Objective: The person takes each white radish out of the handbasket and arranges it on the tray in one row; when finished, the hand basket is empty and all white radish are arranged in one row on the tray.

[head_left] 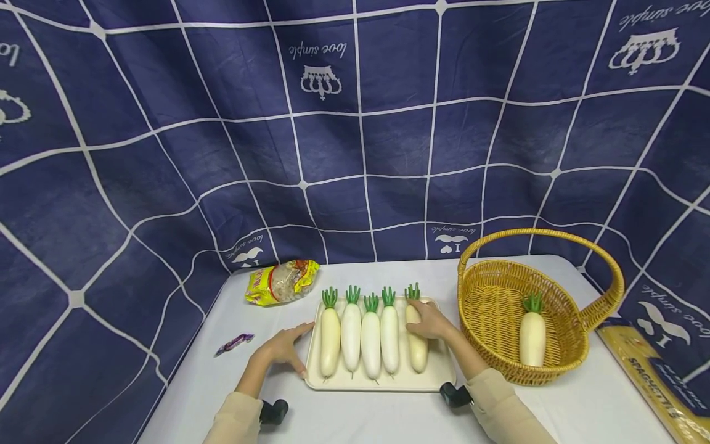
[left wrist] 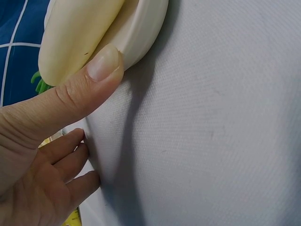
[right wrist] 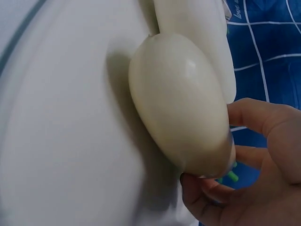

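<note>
On a cream tray [head_left: 442,373] several white radishes [head_left: 351,339] with green tops lie side by side. My right hand [head_left: 429,320] holds the rightmost radish [head_left: 418,354] near its leafy end; in the right wrist view, fingers and thumb wrap the sides of that radish [right wrist: 176,99]. At the tray's left edge is my left hand [head_left: 284,346], its fingers spread and relaxed. Seen from the left wrist, the thumb [left wrist: 89,77] rests at the tray rim [left wrist: 146,33], beside the leftmost radish [left wrist: 77,37].
A wicker basket [head_left: 488,302] with a tall handle stands at the right, one radish [head_left: 532,339] inside. Beyond it lies a spaghetti pack [head_left: 643,364]. A yellow food bag [head_left: 281,282] and a small purple wrapper [head_left: 234,345] are on the left. A dark blue curtain [head_left: 333,148] hangs behind.
</note>
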Motion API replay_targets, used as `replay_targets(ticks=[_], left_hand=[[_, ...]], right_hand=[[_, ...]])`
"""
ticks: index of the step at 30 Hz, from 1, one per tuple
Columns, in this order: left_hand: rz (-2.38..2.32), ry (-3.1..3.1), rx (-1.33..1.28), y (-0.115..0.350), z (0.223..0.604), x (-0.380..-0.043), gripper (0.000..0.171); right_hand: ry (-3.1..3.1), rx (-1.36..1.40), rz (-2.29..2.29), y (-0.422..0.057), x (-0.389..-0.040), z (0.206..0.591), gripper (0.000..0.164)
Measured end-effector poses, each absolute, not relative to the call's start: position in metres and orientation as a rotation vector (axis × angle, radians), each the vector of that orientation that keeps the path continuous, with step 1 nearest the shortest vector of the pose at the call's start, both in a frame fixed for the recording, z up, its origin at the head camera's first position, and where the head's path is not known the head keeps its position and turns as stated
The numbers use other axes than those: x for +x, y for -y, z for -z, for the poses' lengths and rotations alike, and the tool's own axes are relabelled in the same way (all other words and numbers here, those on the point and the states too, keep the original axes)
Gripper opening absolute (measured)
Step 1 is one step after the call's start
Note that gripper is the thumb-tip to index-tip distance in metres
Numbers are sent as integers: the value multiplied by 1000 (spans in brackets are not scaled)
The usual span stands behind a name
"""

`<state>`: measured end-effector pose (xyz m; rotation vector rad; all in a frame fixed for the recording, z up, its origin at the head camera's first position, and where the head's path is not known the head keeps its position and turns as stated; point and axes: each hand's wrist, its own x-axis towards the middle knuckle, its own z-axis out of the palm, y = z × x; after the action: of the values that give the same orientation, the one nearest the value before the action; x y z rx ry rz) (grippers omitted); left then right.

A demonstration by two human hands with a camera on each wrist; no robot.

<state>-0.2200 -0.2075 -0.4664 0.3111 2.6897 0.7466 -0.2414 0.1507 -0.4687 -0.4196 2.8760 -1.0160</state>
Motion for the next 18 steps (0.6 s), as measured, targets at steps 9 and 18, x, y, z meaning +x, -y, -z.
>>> replay_targets(ticks=[9, 18], left_hand=[[-744, -2694, 317, 208, 466, -219, 106], [-748, -2693, 317, 209, 468, -220, 107]], right_hand=[[-2854, -495, 1000, -149, -236, 465, 63], [-2762, -606, 1029, -148, -234, 468, 59]])
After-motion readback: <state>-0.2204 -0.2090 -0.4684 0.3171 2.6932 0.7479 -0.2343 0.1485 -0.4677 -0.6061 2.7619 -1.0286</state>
